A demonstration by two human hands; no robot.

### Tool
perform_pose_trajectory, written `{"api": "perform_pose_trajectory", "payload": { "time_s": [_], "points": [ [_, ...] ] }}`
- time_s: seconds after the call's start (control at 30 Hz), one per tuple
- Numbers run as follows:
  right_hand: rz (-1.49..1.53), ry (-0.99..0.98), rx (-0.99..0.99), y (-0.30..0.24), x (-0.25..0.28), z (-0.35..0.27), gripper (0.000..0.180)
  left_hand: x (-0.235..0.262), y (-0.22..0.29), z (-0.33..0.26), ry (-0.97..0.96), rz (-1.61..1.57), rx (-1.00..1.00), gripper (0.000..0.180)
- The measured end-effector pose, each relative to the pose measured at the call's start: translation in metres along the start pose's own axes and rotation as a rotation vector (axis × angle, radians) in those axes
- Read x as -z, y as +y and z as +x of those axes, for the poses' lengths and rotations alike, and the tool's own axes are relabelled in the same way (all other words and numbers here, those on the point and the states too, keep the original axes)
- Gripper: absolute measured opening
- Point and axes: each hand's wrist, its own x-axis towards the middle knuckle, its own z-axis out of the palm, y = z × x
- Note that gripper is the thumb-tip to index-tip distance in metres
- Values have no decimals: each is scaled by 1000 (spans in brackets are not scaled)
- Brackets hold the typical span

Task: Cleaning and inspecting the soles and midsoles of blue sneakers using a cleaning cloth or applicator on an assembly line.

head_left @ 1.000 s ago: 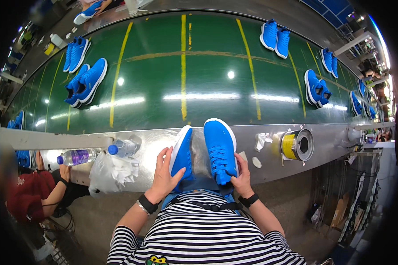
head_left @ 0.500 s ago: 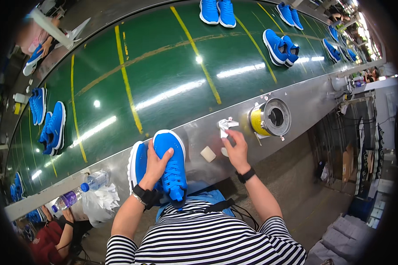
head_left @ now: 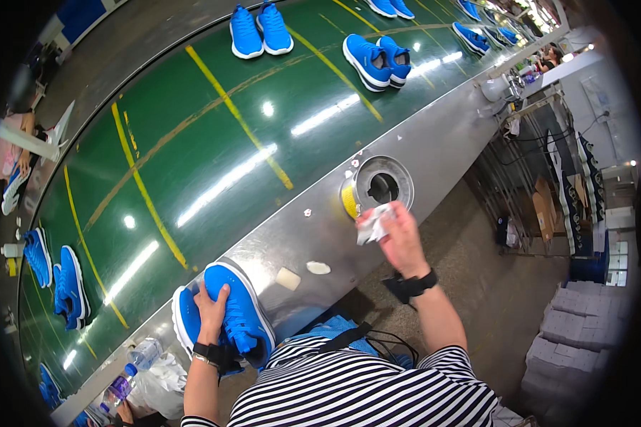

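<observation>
The right grip (head_left: 404, 245) now pinches a crumpled white tissue (head_left: 372, 225) in front of the round tin can (head_left: 365, 185); half a second ago its fingertips were just at that tissue, left of the can on the metal desk (head_left: 440, 146). The left grip (head_left: 210, 313) still clasps the blue sneakers (head_left: 243, 309) side by side at the desk's near edge.

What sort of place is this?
Probably a shoe factory line: matching blue shoes sit in spaced pairs along a green belt, a metal ledge runs beside it, and the left hand holds another pair there.
</observation>
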Motion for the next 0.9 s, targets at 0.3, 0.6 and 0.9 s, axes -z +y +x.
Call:
{"api": "perform_pose_trajectory", "payload": {
  "time_s": [0.3, 0.6, 0.9],
  "points": [
    [-1555, -32, 452, -16, 70, 73, 14, 0, -8, 5, -44, -37, 37, 82],
    [-1898, -103, 213, -8, 65, 98, 10, 3, 14, -12, 41, 111, 5, 92],
    [-1142, 126, 73, -27, 69, 78, 14, -2, 37, -24, -38, 206, -83, 118]
  ]
}}
